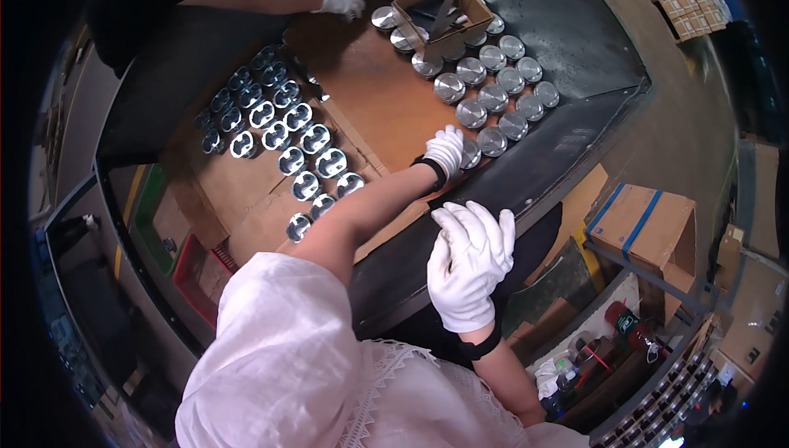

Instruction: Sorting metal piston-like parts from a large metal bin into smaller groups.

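My left hand (445, 150), in a white glove, reaches over the table's near edge. Its fingers are curled against a silver piston (470, 154) at the near end of the right-hand group; part of the grip is hidden. Held above the dark table rim, my gloved right hand (472, 263) has loosely bent, parted fingers and nothing visible in it. Right of the left hand, several pistons (493, 99) stand in rows with their round flat tops up. On the left side, more pistons (315, 139) show their hollow undersides.
A small open cardboard box (444, 16) with dark tools inside sits on the far pistons. Across the table, another person's gloved hand (343, 6) reaches in. Brown board (386, 107) covers the table. A strapped carton (637, 222) stands at right; a red crate (201, 279) at lower left.
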`<state>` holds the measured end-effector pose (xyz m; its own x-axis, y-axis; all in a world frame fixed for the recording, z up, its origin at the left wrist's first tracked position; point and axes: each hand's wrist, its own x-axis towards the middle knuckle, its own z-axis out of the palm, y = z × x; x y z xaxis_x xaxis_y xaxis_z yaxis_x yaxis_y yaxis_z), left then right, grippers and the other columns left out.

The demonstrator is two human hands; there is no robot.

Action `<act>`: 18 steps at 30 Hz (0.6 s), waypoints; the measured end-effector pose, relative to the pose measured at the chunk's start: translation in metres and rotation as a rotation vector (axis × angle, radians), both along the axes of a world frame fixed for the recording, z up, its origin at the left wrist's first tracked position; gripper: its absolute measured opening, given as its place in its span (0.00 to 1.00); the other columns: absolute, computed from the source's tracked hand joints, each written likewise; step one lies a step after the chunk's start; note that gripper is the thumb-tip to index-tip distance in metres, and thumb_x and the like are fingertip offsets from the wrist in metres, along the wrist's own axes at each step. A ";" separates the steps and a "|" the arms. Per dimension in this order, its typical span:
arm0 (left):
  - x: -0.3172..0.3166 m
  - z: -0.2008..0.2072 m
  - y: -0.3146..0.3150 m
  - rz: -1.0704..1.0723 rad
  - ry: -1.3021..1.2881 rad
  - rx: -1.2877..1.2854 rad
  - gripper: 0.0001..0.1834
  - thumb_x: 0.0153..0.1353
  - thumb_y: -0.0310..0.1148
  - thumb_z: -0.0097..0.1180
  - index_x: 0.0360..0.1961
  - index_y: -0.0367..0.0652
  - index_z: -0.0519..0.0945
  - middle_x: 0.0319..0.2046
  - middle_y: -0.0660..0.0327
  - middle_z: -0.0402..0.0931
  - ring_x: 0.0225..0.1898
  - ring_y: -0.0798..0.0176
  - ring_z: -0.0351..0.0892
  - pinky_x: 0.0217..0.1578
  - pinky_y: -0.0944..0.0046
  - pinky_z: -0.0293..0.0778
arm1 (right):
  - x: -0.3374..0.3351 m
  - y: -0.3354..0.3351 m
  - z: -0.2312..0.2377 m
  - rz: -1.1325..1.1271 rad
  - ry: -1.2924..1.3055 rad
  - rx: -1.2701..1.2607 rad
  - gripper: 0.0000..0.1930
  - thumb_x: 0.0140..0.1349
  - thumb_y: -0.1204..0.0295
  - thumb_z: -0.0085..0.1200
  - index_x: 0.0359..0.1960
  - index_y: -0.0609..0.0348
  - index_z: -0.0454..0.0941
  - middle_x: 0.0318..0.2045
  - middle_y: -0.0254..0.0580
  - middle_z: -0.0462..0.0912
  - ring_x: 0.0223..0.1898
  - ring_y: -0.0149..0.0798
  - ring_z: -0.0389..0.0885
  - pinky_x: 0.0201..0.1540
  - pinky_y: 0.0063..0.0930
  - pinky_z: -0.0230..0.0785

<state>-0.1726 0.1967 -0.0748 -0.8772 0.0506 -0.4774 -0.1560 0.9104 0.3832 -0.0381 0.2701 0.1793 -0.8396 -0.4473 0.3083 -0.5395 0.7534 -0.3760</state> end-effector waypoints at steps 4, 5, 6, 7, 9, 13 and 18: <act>0.009 -0.030 0.015 0.067 0.195 -0.055 0.29 0.51 0.35 0.66 0.53 0.37 0.72 0.51 0.48 0.71 0.51 0.48 0.77 0.45 0.52 0.81 | -0.001 -0.005 0.001 0.016 -0.023 -0.016 0.13 0.53 0.75 0.58 0.42 0.56 0.82 0.43 0.38 0.81 0.49 0.44 0.78 0.58 0.51 0.63; 0.015 -0.028 0.010 0.078 0.209 0.000 0.28 0.51 0.34 0.65 0.52 0.36 0.72 0.51 0.47 0.71 0.51 0.47 0.77 0.46 0.52 0.80 | -0.002 -0.004 0.001 0.011 -0.021 -0.013 0.13 0.53 0.75 0.58 0.42 0.56 0.82 0.43 0.38 0.81 0.49 0.44 0.78 0.58 0.51 0.63; 0.020 -0.020 0.005 0.121 0.184 0.090 0.26 0.51 0.32 0.63 0.51 0.33 0.72 0.50 0.44 0.71 0.51 0.44 0.76 0.48 0.50 0.79 | -0.002 -0.002 0.001 0.007 -0.010 -0.012 0.13 0.53 0.75 0.58 0.42 0.56 0.82 0.43 0.38 0.81 0.49 0.44 0.78 0.58 0.51 0.63; 0.029 -0.010 -0.004 0.168 0.215 0.194 0.26 0.49 0.31 0.62 0.50 0.33 0.72 0.48 0.41 0.72 0.51 0.38 0.75 0.50 0.46 0.76 | -0.002 -0.001 0.001 0.005 0.003 -0.013 0.13 0.53 0.75 0.58 0.42 0.56 0.82 0.43 0.39 0.81 0.50 0.44 0.78 0.58 0.51 0.63; 0.050 0.022 -0.027 0.192 0.272 0.284 0.31 0.46 0.32 0.66 0.51 0.34 0.71 0.48 0.41 0.73 0.51 0.37 0.74 0.51 0.47 0.74 | -0.002 0.002 -0.003 0.007 0.035 -0.027 0.14 0.53 0.75 0.58 0.43 0.56 0.81 0.43 0.39 0.81 0.50 0.44 0.78 0.58 0.51 0.64; 0.104 0.130 -0.084 0.134 0.738 0.532 0.39 0.40 0.35 0.75 0.54 0.35 0.71 0.47 0.45 0.72 0.49 0.40 0.73 0.52 0.49 0.72 | -0.003 -0.002 0.004 -0.013 0.005 -0.024 0.16 0.57 0.71 0.56 0.48 0.58 0.79 0.51 0.45 0.79 0.54 0.50 0.76 0.59 0.52 0.64; 0.151 0.266 -0.118 -0.174 0.831 0.478 0.30 0.44 0.27 0.69 0.52 0.43 0.75 0.47 0.50 0.75 0.48 0.43 0.77 0.45 0.50 0.78 | 0.007 0.010 0.007 0.059 -0.107 -0.344 0.31 0.60 0.66 0.64 0.65 0.58 0.69 0.61 0.55 0.72 0.60 0.56 0.73 0.63 0.49 0.66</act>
